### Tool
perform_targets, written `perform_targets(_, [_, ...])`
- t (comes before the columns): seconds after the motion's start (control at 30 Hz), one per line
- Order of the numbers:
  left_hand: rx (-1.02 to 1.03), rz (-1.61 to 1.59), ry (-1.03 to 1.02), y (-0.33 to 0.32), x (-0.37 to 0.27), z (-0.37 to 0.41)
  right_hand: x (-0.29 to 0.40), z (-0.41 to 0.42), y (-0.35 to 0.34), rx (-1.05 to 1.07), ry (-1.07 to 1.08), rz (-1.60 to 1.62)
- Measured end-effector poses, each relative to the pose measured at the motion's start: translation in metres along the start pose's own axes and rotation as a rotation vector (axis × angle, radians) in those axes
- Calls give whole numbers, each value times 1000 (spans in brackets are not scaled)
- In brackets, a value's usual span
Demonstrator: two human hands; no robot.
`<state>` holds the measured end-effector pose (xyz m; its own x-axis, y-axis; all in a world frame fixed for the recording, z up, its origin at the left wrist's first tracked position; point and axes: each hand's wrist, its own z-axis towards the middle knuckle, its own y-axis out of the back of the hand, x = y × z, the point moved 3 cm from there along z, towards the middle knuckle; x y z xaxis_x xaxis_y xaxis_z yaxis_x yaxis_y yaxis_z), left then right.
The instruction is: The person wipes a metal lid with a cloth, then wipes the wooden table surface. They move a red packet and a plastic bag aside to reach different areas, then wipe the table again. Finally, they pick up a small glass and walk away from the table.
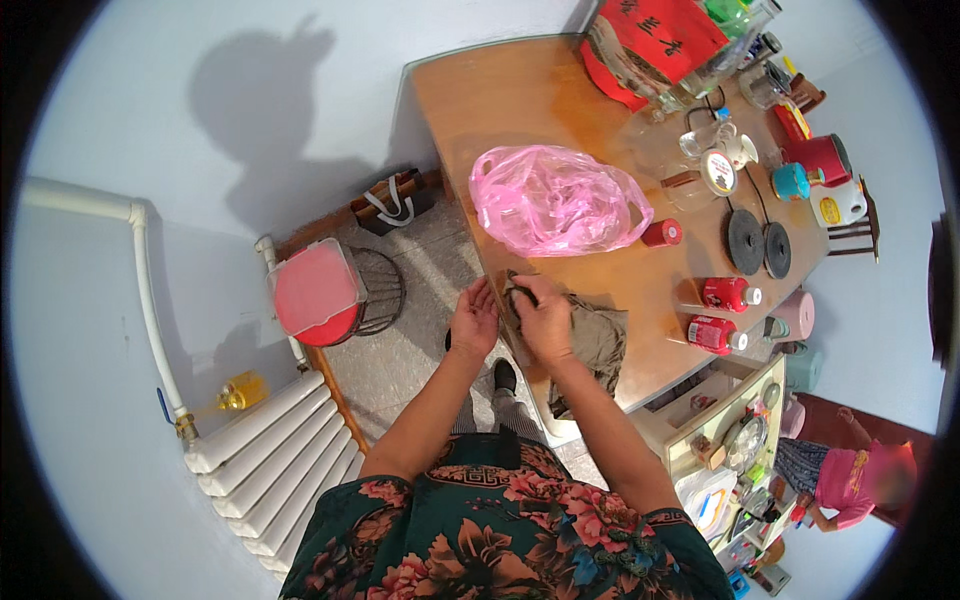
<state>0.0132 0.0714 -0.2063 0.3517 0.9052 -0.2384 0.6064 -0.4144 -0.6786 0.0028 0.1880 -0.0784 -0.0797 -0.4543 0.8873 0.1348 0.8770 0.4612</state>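
My right hand (541, 315) is closed on a bunched end of a dark olive-brown cloth (596, 341) near the table's left edge; the rest of the cloth lies spread to the right and hangs over the near edge. Just left of it, my left hand (477, 316) is held palm up at the table edge, fingers slightly curled, with nothing seen in it. A pink translucent plastic bag (559, 201) lies crumpled on the wooden table (495, 94) beyond my hands. A small red cylindrical container (662, 232) is beside the bag.
Two red bottles with white caps (726, 295) and dark round discs (745, 241) are on the table's right side. A red bag (652, 45) and glassware are at the far end. A red-topped stool (315, 292) and radiator (262, 465) are left. Another person (844, 480) is at lower right.
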Motion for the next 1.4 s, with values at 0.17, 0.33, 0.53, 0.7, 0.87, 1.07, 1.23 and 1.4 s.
perform_targets(0.17, [-101,-41,19,15,-1,-3,14,5,24,-16,74,-69])
perform_targets(0.33, [-49,22,-173,9,-45,-9,4,-16,39,-20,338,-317])
perform_targets(0.53, [742,947,-1033,-220,-82,-65,-21,-21,35,-70,414,-416])
perform_targets(0.7, [698,1557,-993,-237,-59,29,-17,-17,32,-9,419,-298])
perform_targets(0.87, [664,1110,-685,-239,-50,22,-23,-13,56,55,260,-2])
perform_targets(1.07, [645,1460,-1012,-232,-41,20,-4,-31,67,76,374,-79])
perform_targets(1.23, [282,2102,-1359,-258,-18,-29,0,-61,100,93,396,-119])
perform_targets(1.4, [193,2095,-1095,-243,-13,-10,-20,-101,129,127,377,-92])
